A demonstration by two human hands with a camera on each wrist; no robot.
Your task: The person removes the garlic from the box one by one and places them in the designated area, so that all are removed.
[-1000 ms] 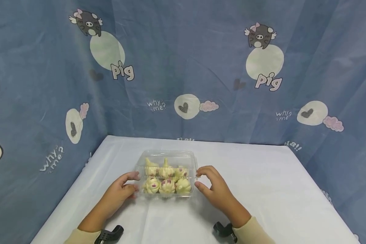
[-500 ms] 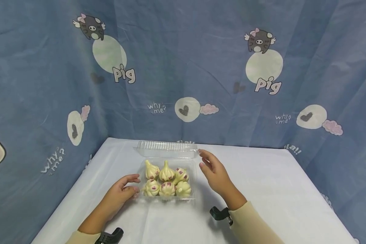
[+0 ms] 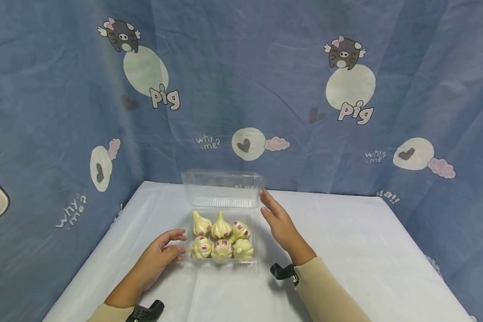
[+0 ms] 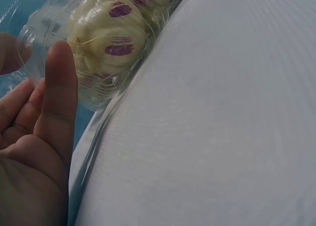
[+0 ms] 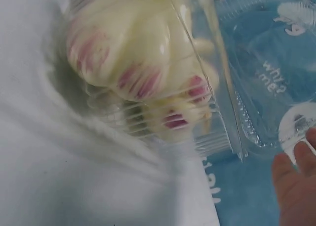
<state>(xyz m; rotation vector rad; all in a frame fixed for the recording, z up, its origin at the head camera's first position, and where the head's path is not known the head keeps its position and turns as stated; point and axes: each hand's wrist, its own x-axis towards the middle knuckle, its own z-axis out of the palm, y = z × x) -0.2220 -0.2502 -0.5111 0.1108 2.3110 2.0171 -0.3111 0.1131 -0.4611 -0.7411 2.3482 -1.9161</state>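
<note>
The clear tray (image 3: 241,262) of garlic bulbs (image 3: 221,229) stands on the worktop (image 3: 338,250), left hand (image 3: 161,249) relaxed, unclenched at its edge; the right hand (image 3: 280,222) — fingers extended by the lid (image 3: 223,188) — had best ease that back gently.

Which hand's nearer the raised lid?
Right. The right hand is at the right edge of the lid; the left hand is by the left side of the box.
</note>
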